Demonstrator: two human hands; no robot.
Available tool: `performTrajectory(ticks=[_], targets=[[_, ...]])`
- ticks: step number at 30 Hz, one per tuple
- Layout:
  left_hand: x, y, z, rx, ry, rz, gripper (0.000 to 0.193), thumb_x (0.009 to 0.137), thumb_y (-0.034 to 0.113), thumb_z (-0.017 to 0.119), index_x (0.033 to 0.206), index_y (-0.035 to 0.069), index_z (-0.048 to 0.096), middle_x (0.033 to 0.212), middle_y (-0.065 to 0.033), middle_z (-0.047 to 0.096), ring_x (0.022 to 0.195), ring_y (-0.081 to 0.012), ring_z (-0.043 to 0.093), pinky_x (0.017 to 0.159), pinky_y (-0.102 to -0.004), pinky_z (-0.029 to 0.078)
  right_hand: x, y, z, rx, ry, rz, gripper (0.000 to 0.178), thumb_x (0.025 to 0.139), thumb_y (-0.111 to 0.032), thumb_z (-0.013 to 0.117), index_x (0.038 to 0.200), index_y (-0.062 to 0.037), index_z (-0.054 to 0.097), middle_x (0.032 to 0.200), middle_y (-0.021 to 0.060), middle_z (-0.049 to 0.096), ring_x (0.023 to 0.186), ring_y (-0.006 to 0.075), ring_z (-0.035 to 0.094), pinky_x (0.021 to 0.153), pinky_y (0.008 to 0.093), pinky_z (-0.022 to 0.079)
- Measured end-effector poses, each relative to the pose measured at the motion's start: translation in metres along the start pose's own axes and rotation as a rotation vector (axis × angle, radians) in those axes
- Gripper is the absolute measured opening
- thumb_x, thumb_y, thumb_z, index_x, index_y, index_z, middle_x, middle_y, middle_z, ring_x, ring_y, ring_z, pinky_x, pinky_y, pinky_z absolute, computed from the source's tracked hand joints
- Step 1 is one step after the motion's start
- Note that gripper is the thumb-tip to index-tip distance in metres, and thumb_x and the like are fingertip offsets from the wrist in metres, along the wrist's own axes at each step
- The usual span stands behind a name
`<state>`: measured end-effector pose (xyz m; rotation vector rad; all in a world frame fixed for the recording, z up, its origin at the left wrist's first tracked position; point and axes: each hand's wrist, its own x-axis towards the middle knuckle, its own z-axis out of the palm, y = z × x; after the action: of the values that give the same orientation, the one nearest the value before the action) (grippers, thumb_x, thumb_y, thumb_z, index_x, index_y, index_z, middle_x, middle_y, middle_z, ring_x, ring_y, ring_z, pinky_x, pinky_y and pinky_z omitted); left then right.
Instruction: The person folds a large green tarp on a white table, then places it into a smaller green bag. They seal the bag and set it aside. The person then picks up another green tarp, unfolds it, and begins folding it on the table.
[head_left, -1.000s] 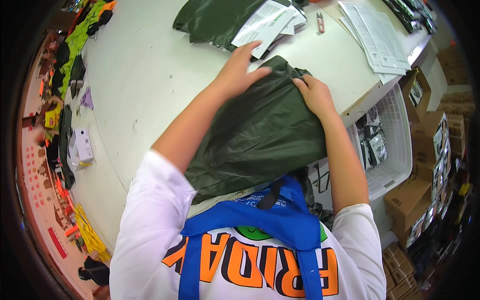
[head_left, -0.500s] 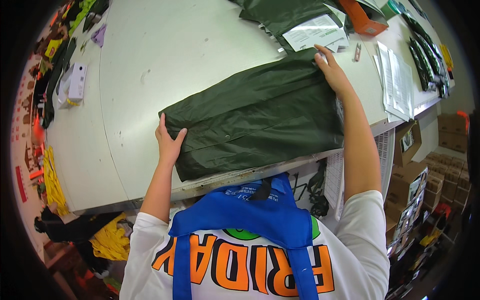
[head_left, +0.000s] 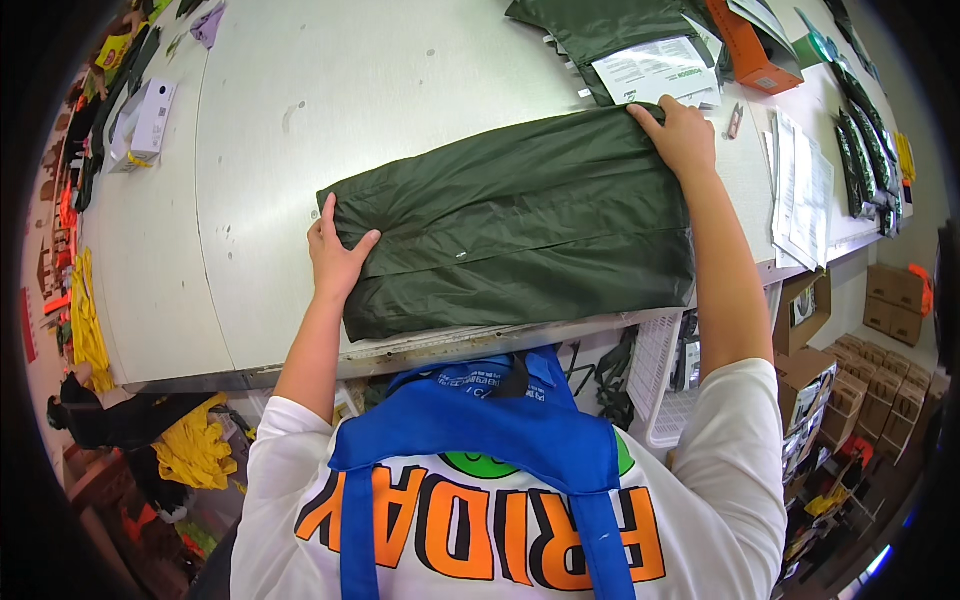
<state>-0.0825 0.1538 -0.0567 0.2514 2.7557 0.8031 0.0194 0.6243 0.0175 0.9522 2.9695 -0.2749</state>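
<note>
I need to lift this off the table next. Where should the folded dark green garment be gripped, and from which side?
Probably at its two short ends, from either side at once. The folded dark green garment lies flat as a long rectangle across the white table, and the left hand and right hand already rest on those ends. Gripping the layers there should keep the fold from opening.

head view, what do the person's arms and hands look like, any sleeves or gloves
Both hands are bare: no gloves, rings or watch show on the left hand or the right hand. The forearms are uncovered too. Short white sleeves end above the elbows, part of a white T-shirt with big orange lettering, under a blue apron with shoulder straps.
</note>
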Motion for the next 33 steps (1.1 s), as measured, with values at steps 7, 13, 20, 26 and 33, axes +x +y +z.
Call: performTrajectory(ticks=[7, 13, 20, 26, 33], targets=[[-0.004, -0.012, -0.003, -0.19, -0.008, -0.073, 0.083, 0.082, 0.035, 0.07, 0.148, 0.029, 0.021, 0.136, -0.0205, 0.027, 0.125, -0.0349, 0.037, 0.105, -0.0431, 0.035, -0.031, 0.01, 0.02, 0.227, 0.277, 0.118, 0.064, 0.088, -0.057, 0.051, 0.13, -0.0087, 0.044, 0.105, 0.0247, 0.062, 0.104, 0.0388, 0.057, 0.091, 0.0453, 0.043], [0.001, 0.001, -0.014, -0.241, -0.078, -0.104, 0.074, 0.087, 0.027, 0.066, 0.148, 0.027, 0.024, 0.137, -0.0203, 0.029, 0.127, -0.0324, 0.036, 0.106, -0.0423, 0.033, -0.028, 0.036, 0.017, 0.861, 0.046, 0.122, 0.049, 0.091, -0.043, 0.057, 0.122, -0.0064, 0.057, 0.105, 0.015, 0.066, 0.093, 0.0271, 0.063, 0.086, 0.0321, 0.046], [0.003, -0.008, -0.007, -0.151, -0.044, -0.057, 0.073, 0.087, 0.026, 0.066, 0.147, 0.027, 0.025, 0.137, -0.0206, 0.03, 0.128, -0.0337, 0.036, 0.106, -0.0424, 0.033, -0.012, 0.062, 0.011, 1.47, -0.323, 0.171, 0.042, 0.092, -0.04, 0.055, 0.117, -0.0067, 0.059, 0.112, 0.0047, 0.061, 0.105, 0.0144, 0.053, 0.091, 0.031, 0.04], [0.002, -0.012, -0.006, -0.13, -0.034, -0.054, 0.074, 0.087, 0.026, 0.066, 0.148, 0.028, 0.024, 0.136, -0.0203, 0.031, 0.128, -0.0337, 0.036, 0.106, -0.0424, 0.033, -0.024, 0.02, -0.035, 0.853, -0.395, 0.322, 0.05, 0.088, -0.047, 0.06, 0.118, -0.0078, 0.056, 0.106, 0.007, 0.061, 0.1, 0.0165, 0.055, 0.088, 0.0318, 0.042], [0.006, -0.017, -0.004, -0.125, -0.029, -0.004, 0.076, 0.084, 0.031, 0.068, 0.147, 0.029, 0.026, 0.133, -0.02, 0.032, 0.125, -0.0336, 0.039, 0.105, -0.0413, 0.035, -0.015, 0.044, 0.001, 1.481, -0.392, 0.164, 0.042, 0.085, -0.029, 0.068, 0.112, -0.0004, 0.056, 0.103, 0.0095, 0.064, 0.089, 0.0175, 0.061, 0.077, 0.029, 0.048]])
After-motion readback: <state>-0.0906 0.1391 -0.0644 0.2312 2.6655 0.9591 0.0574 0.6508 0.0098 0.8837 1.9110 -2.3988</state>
